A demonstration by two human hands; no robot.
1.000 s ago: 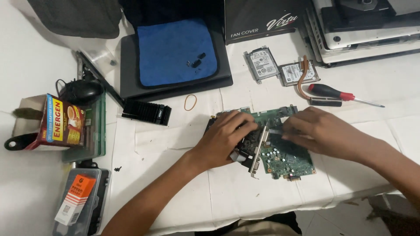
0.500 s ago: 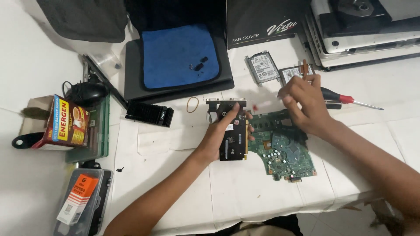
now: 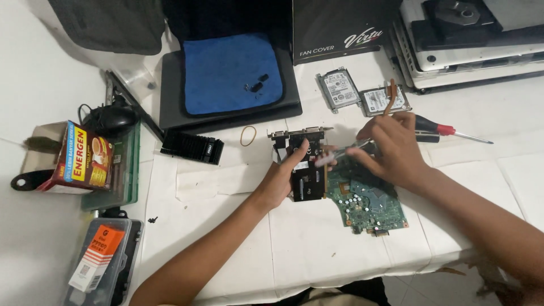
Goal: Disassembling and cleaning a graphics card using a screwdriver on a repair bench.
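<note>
The left hand (image 3: 281, 178) grips a black rectangular expansion card with a metal bracket (image 3: 305, 164), thumb on its face; the right hand (image 3: 391, 150), just beside it, pinches a slim pale tool (image 3: 334, 156) over the card's edge; a green circuit board (image 3: 362, 198) lies under that hand on the white worktop (image 3: 317, 249).

The small black card (image 3: 306, 170) has a matt plastic face and a shiny metal bracket. The green board (image 3: 365, 201) looks hard and bumpy. The blue cloth (image 3: 232, 71) is soft and fuzzy. The surface (image 3: 317, 255) wears smooth white paper.
</note>
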